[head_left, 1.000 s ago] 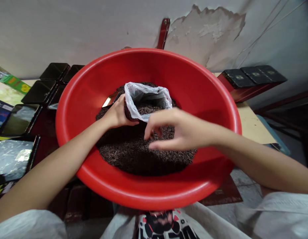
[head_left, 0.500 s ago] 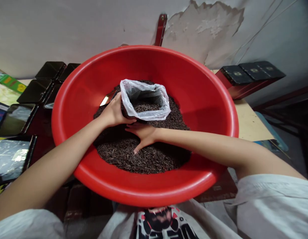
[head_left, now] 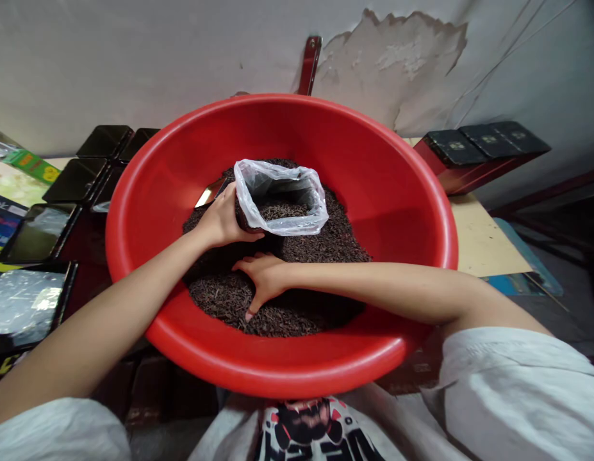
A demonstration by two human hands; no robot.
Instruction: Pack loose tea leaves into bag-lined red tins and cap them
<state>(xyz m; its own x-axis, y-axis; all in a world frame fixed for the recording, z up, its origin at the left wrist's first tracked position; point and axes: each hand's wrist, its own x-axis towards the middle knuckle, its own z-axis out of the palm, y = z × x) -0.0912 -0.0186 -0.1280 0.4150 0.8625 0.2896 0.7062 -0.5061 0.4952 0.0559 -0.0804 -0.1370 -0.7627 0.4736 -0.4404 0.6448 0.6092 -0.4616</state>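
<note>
My left hand (head_left: 224, 218) grips the left side of a dark tin lined with a clear plastic bag (head_left: 297, 225), its mouth facing up. Dark dried leaves, like loose tea (head_left: 282, 209), lie inside the bag. The tin is over a heap of the same loose tea (head_left: 320, 250) in a large red basin (head_left: 397, 218). Below the tin, my right hand (head_left: 265, 278) is spread with thumb and fingers apart, touching the heap. Behind my left hand a shiny metallic piece (head_left: 210, 192) shows partly in the leaves.
Several open dark tins (head_left: 78, 179) stand left of the basin, some with plastic liners (head_left: 25, 301). A green box (head_left: 34, 166) lies at the far left. At the right, black-topped red tins (head_left: 455, 150) stand by a beige board (head_left: 489, 240). A peeling wall (head_left: 397, 57) rises behind.
My right hand has moved toward me and slightly left, away from the tin, across the tea. My left hand still holds the tin in nearly the same place. The view has shifted slightly.
</note>
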